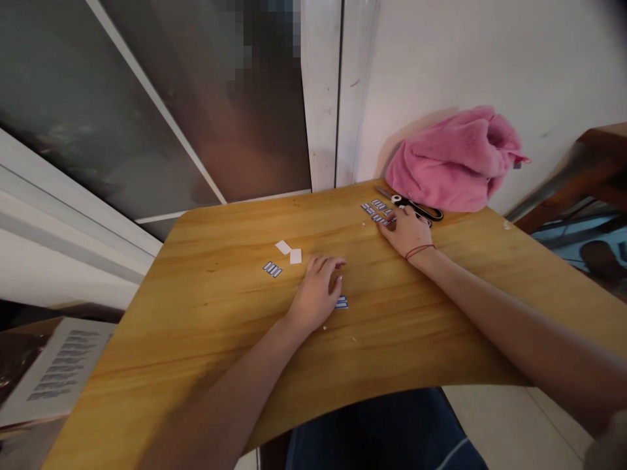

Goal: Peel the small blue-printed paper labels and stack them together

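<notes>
My left hand (319, 292) rests near the middle of the wooden table (220, 326), its fingers loosely bent and the thumb apart. Partly under its thumb side lies a small blue-and-white paper piece (341, 302). To the left of that hand are two blank white paper pieces (296, 256) and another blue-striped paper piece (272, 269). Farther back on the right, my right hand (410, 232) lies with its fingers spread over a group of small blue-and-white striped paper pieces (379, 203), covering some of them. Black-handled scissors (431, 212) lie just behind it, partly hidden.
A pink plush cloth bundle (455, 160) sits at the back right against the wall. Sliding glass doors (235, 130) border the far left side. On the floor at left stands a cardboard box (63, 359). Tiny white scraps dot the tabletop.
</notes>
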### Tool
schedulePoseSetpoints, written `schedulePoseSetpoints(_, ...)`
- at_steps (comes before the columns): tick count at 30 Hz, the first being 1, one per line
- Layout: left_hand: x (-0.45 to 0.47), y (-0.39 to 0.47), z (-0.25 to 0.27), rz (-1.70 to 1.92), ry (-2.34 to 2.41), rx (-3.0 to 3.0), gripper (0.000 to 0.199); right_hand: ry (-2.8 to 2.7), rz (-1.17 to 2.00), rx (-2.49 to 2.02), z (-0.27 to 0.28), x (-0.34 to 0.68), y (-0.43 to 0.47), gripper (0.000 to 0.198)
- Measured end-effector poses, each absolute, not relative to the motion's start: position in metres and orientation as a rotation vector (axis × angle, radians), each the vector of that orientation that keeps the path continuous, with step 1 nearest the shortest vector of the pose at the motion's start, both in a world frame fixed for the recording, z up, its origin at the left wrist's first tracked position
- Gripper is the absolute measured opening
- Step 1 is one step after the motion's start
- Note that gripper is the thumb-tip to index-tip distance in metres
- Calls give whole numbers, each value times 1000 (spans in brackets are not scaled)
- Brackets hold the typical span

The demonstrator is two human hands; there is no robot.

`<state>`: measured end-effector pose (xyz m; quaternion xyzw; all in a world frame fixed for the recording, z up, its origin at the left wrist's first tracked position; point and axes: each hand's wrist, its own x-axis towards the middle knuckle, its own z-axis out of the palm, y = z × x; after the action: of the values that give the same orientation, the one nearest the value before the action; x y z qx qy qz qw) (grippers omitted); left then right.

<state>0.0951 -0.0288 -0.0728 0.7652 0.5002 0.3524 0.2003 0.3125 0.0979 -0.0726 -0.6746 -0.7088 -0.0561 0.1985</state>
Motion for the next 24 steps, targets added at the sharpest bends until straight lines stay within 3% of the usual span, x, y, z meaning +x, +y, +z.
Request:
schedulePoseSetpoints(17, 89, -26, -65, 1077, 1470, 2241, 27, -1878, -149, -1790, -70, 313, 94, 35)
schedulePoseSetpoints(21, 52, -13, -40, 1139, 1836, 2216, 19, -1835, -60, -1584, -65, 311, 76, 32)
schedulePoseSetpoints(24, 10, -1, -27, 872, 2158, 2020, 15, -1928, 172, -1387, -68, 307, 57, 31)
